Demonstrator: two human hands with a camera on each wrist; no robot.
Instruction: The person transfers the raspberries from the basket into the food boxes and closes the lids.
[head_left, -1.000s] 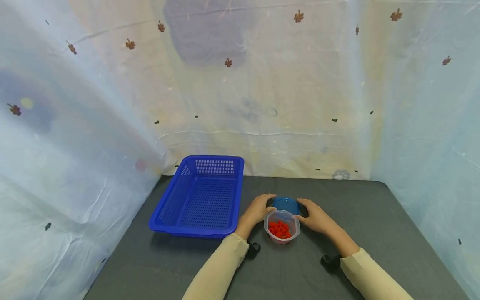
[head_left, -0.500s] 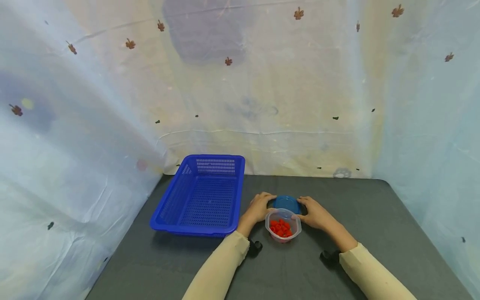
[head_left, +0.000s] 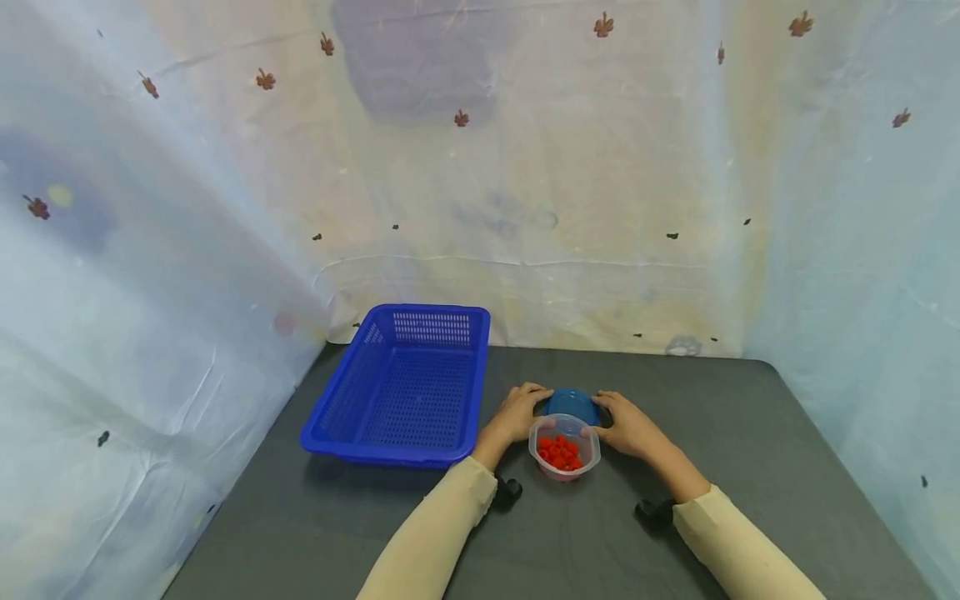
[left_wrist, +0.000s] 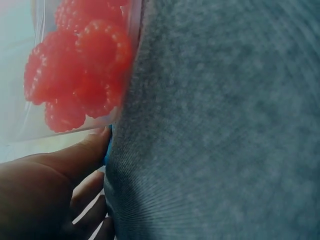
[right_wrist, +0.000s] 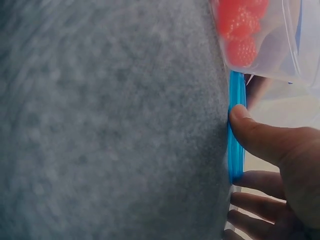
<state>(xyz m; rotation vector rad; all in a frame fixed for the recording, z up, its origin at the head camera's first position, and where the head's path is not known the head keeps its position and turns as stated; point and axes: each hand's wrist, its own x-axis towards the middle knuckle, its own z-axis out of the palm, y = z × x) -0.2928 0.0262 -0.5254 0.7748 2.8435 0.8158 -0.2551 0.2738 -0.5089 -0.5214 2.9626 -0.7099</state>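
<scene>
A clear plastic tub (head_left: pixel 564 470) with red raspberries (head_left: pixel 559 452) in it stands on the dark table. Right behind it is a round blue lid (head_left: pixel 572 406), partly hidden by the tub. My left hand (head_left: pixel 517 414) holds the lid's left side, thumb toward the tub and fingers toward the far edge. From the right, my right hand (head_left: pixel 628 427) grips the opposite side. In the right wrist view its thumb (right_wrist: pixel 245 120) presses the lid's edge close to the tabletop. The left wrist view shows raspberries (left_wrist: pixel 75 65) through the tub wall, with only a sliver of blue at the thumb.
A blue perforated plastic basket (head_left: pixel 468 417) stands on the left of the dark grey table (head_left: pixel 720 433), beside my left forearm. Patterned sheeting (head_left: pixel 525 208) hangs behind the table and along both sides. Black straps (head_left: pixel 654 514) sit at both wrists.
The hands keep almost the same places around the lid. The lid looks slightly more tilted up behind the tub than before. The head view has shifted a little.
</scene>
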